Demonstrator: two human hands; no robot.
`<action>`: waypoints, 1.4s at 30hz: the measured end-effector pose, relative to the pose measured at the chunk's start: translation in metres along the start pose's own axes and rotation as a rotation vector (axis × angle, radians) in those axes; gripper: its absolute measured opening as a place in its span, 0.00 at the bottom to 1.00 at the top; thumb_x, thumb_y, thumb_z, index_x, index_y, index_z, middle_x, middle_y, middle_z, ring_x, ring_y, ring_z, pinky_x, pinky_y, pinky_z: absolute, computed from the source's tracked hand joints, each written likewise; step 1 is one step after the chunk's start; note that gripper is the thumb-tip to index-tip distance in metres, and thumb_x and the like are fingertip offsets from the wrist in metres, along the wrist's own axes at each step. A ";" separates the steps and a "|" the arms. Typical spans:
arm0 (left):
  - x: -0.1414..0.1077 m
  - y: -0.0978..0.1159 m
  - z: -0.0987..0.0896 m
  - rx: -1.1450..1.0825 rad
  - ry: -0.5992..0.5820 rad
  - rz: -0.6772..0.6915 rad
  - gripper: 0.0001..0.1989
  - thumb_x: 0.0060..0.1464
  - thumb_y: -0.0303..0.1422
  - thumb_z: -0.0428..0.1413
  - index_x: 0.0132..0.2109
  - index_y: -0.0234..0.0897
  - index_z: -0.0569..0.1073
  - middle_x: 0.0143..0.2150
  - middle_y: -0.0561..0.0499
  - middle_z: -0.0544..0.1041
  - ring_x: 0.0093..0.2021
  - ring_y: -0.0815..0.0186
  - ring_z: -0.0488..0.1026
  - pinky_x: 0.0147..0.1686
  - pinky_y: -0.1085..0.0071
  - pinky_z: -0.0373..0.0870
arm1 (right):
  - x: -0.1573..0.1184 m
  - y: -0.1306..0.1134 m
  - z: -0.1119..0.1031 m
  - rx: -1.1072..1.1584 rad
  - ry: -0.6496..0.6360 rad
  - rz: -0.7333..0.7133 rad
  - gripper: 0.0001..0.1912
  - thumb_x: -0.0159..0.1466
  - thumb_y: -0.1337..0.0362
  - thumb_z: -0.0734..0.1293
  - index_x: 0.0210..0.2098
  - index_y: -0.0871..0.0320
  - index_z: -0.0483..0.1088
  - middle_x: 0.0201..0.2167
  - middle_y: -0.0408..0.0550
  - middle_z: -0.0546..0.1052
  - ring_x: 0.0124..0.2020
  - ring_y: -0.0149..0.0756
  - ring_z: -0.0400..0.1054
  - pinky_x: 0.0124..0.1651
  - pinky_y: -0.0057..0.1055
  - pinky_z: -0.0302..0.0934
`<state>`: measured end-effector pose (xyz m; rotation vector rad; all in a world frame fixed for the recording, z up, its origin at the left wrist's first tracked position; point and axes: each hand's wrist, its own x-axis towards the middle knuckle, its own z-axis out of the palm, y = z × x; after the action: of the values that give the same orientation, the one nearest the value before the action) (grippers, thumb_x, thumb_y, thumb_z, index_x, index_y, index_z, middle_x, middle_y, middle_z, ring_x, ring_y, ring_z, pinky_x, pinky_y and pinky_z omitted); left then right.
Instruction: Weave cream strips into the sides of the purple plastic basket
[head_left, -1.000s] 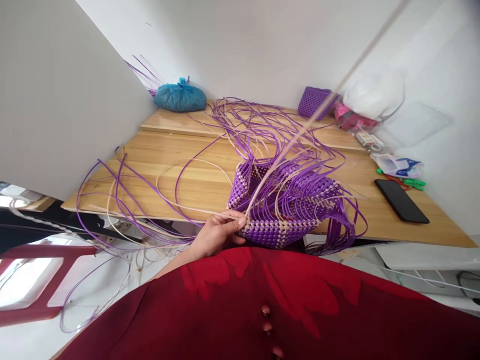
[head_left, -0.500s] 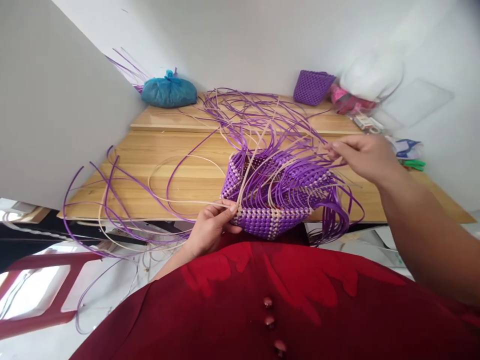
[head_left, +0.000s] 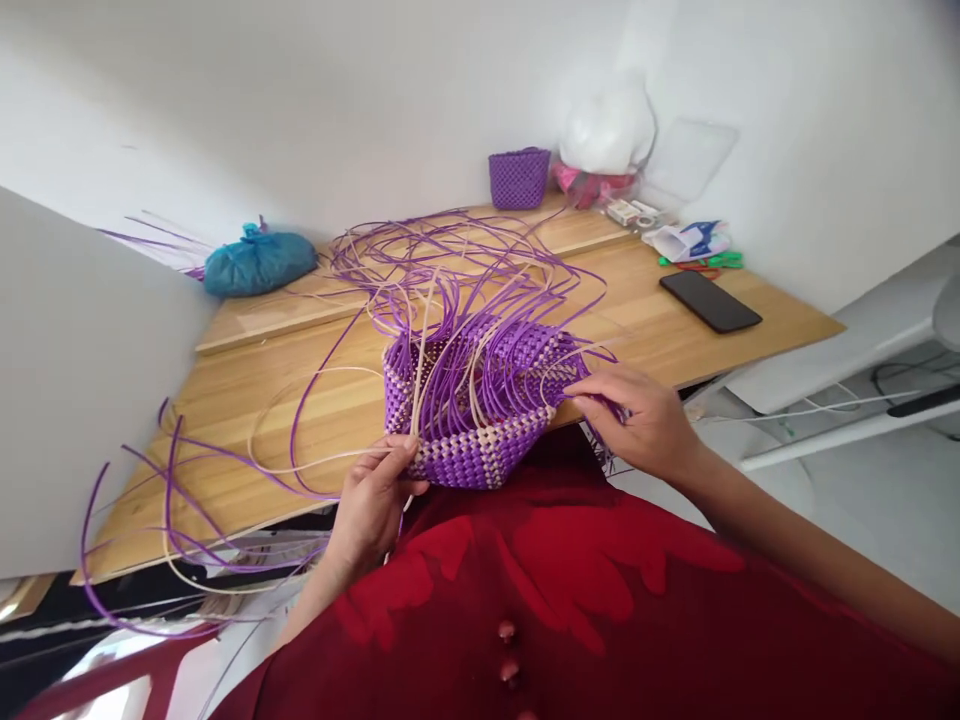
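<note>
A partly woven purple and cream basket [head_left: 480, 452] rests at the table's front edge, with long loose purple and cream strips [head_left: 457, 250] spreading from its rim across the table. My left hand [head_left: 379, 490] pinches the basket's near left corner, thumb on top, beside a cream strip. At the basket's right corner, my right hand [head_left: 637, 415] is closed, thumb and forefinger pinching a purple strip. More strips hang over the edge behind the right hand.
On the wooden table [head_left: 795, 318] lie a black phone [head_left: 711, 302], green-handled items [head_left: 720, 260] and small packets. Further back stand a small purple basket [head_left: 519, 180], a white bag [head_left: 609, 130] and a blue bag [head_left: 260, 262].
My right hand has come down and closer, from above the strips to the basket's right corner. The view has turned right, bringing the phone into sight. My left hand keeps its grip.
</note>
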<state>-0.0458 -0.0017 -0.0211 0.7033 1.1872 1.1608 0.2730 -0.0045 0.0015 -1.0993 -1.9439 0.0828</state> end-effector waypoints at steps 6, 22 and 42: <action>0.000 -0.001 -0.010 -0.013 0.011 -0.004 0.16 0.41 0.37 0.70 0.34 0.32 0.77 0.34 0.55 0.70 0.28 0.74 0.69 0.20 0.79 0.74 | -0.003 -0.006 0.019 0.012 -0.060 0.020 0.04 0.69 0.67 0.66 0.43 0.57 0.74 0.40 0.48 0.75 0.43 0.44 0.68 0.52 0.42 0.61; -0.003 0.004 -0.017 0.050 0.078 0.056 0.20 0.37 0.40 0.72 0.36 0.32 0.77 0.38 0.54 0.74 0.29 0.73 0.70 0.20 0.79 0.71 | -0.014 -0.002 0.033 0.057 -0.099 -0.010 0.07 0.71 0.68 0.63 0.43 0.58 0.74 0.40 0.49 0.75 0.43 0.43 0.68 0.52 0.42 0.60; -0.020 0.009 -0.039 0.348 0.298 0.213 0.16 0.44 0.42 0.68 0.36 0.36 0.77 0.37 0.53 0.78 0.33 0.68 0.74 0.28 0.75 0.74 | -0.031 -0.004 0.014 0.109 0.206 0.066 0.07 0.69 0.69 0.65 0.41 0.54 0.76 0.45 0.48 0.75 0.46 0.41 0.71 0.53 0.39 0.66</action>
<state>-0.0845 -0.0235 -0.0169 0.9608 1.6202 1.2807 0.2673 -0.0242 -0.0255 -1.0569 -1.7006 0.1058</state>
